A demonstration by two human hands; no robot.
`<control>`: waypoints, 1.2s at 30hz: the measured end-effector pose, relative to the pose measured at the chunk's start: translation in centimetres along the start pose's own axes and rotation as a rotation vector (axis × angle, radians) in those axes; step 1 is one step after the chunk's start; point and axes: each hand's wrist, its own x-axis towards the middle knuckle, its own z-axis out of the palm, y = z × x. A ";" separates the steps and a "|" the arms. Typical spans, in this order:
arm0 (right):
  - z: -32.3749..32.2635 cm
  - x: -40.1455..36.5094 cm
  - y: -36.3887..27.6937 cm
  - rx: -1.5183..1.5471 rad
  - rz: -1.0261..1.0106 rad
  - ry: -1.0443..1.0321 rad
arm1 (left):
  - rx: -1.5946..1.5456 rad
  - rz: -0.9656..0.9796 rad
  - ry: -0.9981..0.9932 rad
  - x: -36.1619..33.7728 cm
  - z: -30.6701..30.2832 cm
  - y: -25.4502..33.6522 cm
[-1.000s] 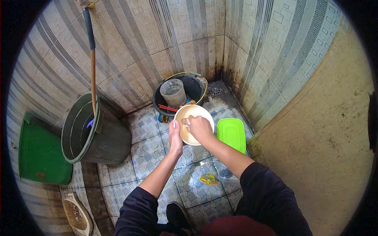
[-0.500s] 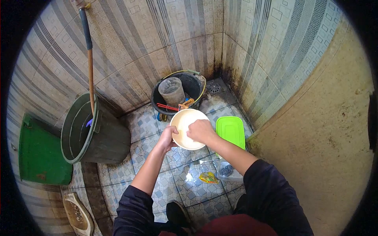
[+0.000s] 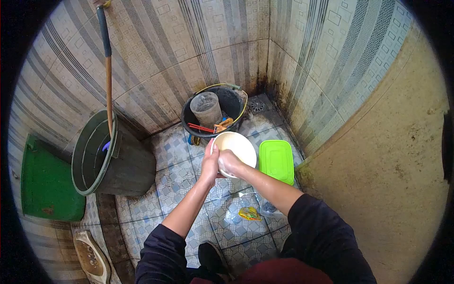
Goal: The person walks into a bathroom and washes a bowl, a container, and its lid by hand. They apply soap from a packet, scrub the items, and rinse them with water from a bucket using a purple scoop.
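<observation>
Over the tiled floor, my left hand grips the left rim of a cream-coloured bowl, its thumb at the edge. Inside the bowl is my right hand, fingers curled against the inner wall; whatever they may hold is hidden. Just beyond the bowl stands a black bucket with a grey cup and red sticks in it. A bright green lidded box lies to the right. Nearer my feet are a fork, a yellow packet and a clear tub with a dark scourer, partly covered by my right arm.
At left a large dark green barrel has a brown hose hanging into it. Beside it leans a green panel, with a squat toilet below. A floor drain sits in the back corner; a stained beige panel borders the right.
The bowl has shifted slightly right and turned in my grip. My left hand has moved right and up along its rim, and my right hand has moved left and down inside it.
</observation>
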 end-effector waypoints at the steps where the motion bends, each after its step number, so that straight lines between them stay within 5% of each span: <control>1: -0.7 -0.5 -0.7 -0.347 -0.020 -0.164 | -0.048 -0.047 -0.019 0.4 -0.8 -0.1; 2: -1.8 -1.4 -1.3 -0.750 -0.120 -0.244 | -0.098 -0.098 -0.039 0.8 -1.8 -0.4; 3: -2.3 -1.7 -1.8 -0.751 -0.117 -0.245 | 0.017 -0.021 -0.157 1.3 -2.4 0.2; 5: -2.8 -2.0 -2.1 -1.319 -0.082 -0.096 | 0.088 -0.176 -0.196 1.0 -2.9 0.7; 6: -2.8 -1.2 -0.9 -1.362 -0.316 0.122 | 0.091 -0.177 -0.197 0.4 -2.5 1.6; 7: -2.9 -1.1 -0.9 -1.362 -0.320 0.124 | 0.147 -0.237 -0.162 -0.1 -1.9 2.3; 9: -3.0 -1.0 -0.5 -1.151 -1.001 0.213 | 0.202 -0.301 -0.117 0.6 -2.4 1.9; 11: -2.5 -0.7 0.4 -1.153 -0.989 0.400 | 0.244 0.005 -0.070 2.7 -4.1 -0.3; 13: -2.3 -1.8 -1.9 -1.246 -0.163 0.098 | 0.134 0.101 0.015 2.6 -3.2 -0.5; 15: -2.4 -1.9 -2.3 -1.216 -0.145 0.068 | 0.359 0.350 0.087 1.9 -2.6 -0.3; 18: -2.7 -2.0 -2.4 -1.205 -0.302 0.005 | 0.424 0.304 0.112 0.9 -2.1 0.7; 20: -2.6 -1.6 -1.2 -1.239 -0.946 0.135 | 0.479 0.335 0.057 0.8 -2.2 0.3; 21: -2.5 -1.4 -1.0 -1.237 -0.943 0.132 | 0.479 0.331 0.057 0.9 -2.3 0.1; 23: -2.2 -0.7 -0.8 -1.214 -0.829 0.425 | 0.288 0.302 0.056 1.5 -2.6 0.0; 25: -1.9 -1.5 -2.5 -1.217 -0.666 0.366 | 0.306 0.316 0.094 1.2 -1.9 0.5; 27: -1.4 -1.9 -3.5 -1.179 -0.233 0.008 | 0.413 0.378 0.139 0.6 -1.3 0.1; 29: -0.4 -1.6 -3.4 -0.927 -0.143 0.026 | 0.345 0.399 0.142 0.1 -0.4 -0.4; 31: 0.8 -0.9 -2.8 -0.435 -0.030 0.301 | 0.188 0.238 0.140 -0.9 0.4 0.2; 33: 1.0 -0.3 -0.9 -0.263 -0.048 0.264 | 0.260 0.213 0.160 -0.6 0.2 0.1; 35: 0.8 1.1 2.6 0.007 -0.046 -0.019 | 0.307 0.179 0.136 -0.1 -0.2 -0.1; 36: -0.4 0.6 2.1 -0.160 0.027 -0.176 | 0.279 0.156 0.138 0.1 -0.5 0.1</control>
